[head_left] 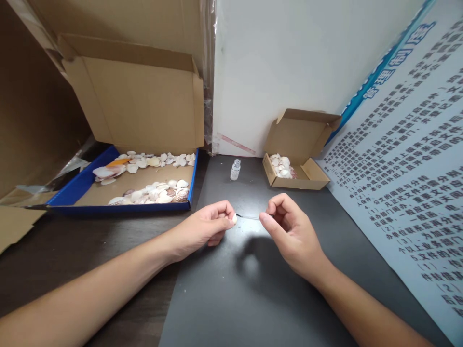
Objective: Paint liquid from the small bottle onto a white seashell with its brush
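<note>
Pinched between the thumb and fingers of my left hand [213, 222] is a small white shell [235, 219], mostly hidden by the fingertips. My right hand [289, 231] is closed on a thin clear-stemmed brush [250, 218]; its dark tip points left and meets the shell's edge, or nearly so. Whatever part of the brush lies inside my right fingers is mostly covered. Beyond both hands a small clear bottle [235, 170] with a printed white label stands upright, no cap on its neck.
At the left an open blue-edged cardboard box [123, 208] holds many shells in rows. A smaller open cardboard box [300, 183] with white shells [282, 166] stands at the back right. A white wall board [289, 62] rises behind, and a printed poster [408, 159] bounds the right side.
</note>
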Available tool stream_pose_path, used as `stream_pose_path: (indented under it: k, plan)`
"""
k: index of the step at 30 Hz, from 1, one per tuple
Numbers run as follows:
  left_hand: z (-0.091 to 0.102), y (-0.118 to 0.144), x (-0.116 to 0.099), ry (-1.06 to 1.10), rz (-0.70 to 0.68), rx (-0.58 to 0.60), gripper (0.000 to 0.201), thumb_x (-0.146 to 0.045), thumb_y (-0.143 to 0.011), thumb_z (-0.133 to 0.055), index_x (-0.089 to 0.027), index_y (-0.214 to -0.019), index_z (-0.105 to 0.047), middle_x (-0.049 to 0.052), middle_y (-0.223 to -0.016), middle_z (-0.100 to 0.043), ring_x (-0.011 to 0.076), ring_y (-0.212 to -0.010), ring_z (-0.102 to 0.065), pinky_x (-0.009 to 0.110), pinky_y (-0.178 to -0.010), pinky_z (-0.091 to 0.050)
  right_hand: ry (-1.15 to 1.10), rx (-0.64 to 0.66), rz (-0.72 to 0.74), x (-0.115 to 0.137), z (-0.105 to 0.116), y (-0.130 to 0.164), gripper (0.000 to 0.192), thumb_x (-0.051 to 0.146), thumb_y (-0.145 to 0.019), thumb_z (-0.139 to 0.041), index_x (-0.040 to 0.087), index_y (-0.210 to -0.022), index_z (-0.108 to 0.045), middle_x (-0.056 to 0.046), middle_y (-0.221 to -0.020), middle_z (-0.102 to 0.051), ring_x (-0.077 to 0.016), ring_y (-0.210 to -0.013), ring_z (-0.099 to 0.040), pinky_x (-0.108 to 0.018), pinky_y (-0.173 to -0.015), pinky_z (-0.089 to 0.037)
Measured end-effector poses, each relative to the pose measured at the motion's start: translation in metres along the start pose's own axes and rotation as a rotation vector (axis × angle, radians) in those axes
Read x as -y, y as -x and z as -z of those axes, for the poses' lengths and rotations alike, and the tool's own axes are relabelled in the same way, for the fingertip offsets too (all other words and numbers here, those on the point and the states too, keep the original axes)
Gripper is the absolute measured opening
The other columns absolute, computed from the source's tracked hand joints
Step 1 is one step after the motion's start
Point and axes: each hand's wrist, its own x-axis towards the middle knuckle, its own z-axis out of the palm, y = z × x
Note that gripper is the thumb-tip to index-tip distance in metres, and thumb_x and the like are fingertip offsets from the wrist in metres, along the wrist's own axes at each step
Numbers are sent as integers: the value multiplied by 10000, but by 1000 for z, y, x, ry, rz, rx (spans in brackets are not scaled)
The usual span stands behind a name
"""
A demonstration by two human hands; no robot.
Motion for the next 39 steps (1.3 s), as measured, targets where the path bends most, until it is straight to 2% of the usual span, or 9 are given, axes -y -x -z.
stream_pose_path:
  k: [3,8,12,16,21,27,39]
  plan:
    - [0,0,0,6,2,0,233,-325,-846,-670,-198,-820,-476,-96,-621,-345,53,-496,-263,200,-477,-245,-3,32,0,-1,-1,0,194,287,-898,-590,239,-806,-426,67,-671,-404,-107,-562,-379,-250,-522,-333]
    - [1,-1,0,-7,6,9,220,-325,-867,-653,-198,-821,-480,-98,-609,-336,55,-497,-252,197,-474,-245,10,-13,-13,0,0,0,193,289,-896,-593,237,-810,-429,68,-667,-403,-107,-561,-379,-250,-520,-329]
    - [1,-2,1,-10,0,14,233,-336,-859,-663,-202,-815,-479,-101,-588,-331,57,-485,-243,198,-468,-244,1,33,-3,1,-1,0,198,281,-885,-601,238,-801,-427,67,-658,-407,-108,-555,-382,-251,-516,-335]
    - [0,-1,1,-13,7,1,237,-344,-850,-674,-200,-820,-487,-98,-601,-338,56,-485,-254,200,-469,-247,22,-18,-15,1,-1,0,206,283,-879,-609,238,-795,-427,65,-655,-409,-111,-557,-382,-253,-518,-334]
    - [0,-2,1,-32,-7,1,244,-347,-849,-669,-196,-811,-481,-93,-626,-364,50,-492,-261,202,-468,-250,-62,46,-15,1,0,1,197,293,-892,-593,236,-803,-427,71,-663,-395,-104,-550,-364,-249,-507,-309]
    - [1,-2,2,-74,-29,2,254,-366,-864,-656,-194,-814,-477,-88,-648,-372,49,-495,-266,212,-464,-249,-40,26,-40,0,-1,0,211,308,-892,-603,235,-803,-427,69,-672,-395,-110,-567,-365,-255,-523,-315]
    - [1,-3,3,-53,-24,11,246,-350,-864,-663,-193,-829,-476,-97,-634,-376,44,-491,-263,201,-458,-250,-56,67,-34,0,-1,0,217,291,-886,-597,234,-785,-413,78,-656,-379,-99,-548,-349,-250,-514,-295]
